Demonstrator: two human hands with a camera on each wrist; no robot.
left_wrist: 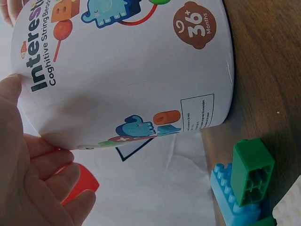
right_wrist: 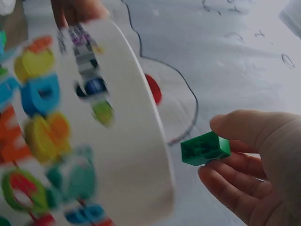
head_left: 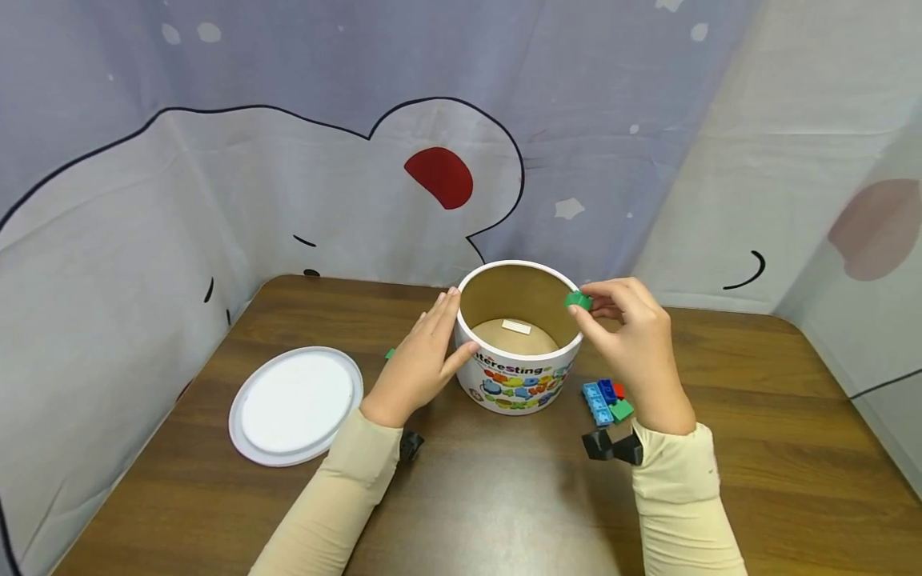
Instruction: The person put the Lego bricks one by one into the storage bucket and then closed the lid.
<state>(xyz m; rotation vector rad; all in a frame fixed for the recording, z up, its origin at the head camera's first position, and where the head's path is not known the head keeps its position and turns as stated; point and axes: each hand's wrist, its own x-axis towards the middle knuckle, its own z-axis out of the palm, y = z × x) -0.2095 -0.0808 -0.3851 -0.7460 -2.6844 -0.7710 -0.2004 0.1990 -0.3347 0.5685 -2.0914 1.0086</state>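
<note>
A round white lid [head_left: 295, 406] lies on the wooden desk [head_left: 497, 512]. The left hand [head_left: 418, 352], fingers extended, touches the left side of a printed toy tub [head_left: 515, 384]. Near the tub's right rim, the right hand [head_left: 634, 340] pinches a green building brick [head_left: 579, 301]; blue, red and green bricks [head_left: 597, 404] lie below.

Soft glare on the tabletop [head_left: 497, 512]

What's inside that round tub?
Inside the tub, one small white rectangular piece lies on the tan floor; I can't tell what it is. The near wall covers the floor's front part, so anything there can't be seen.
</note>
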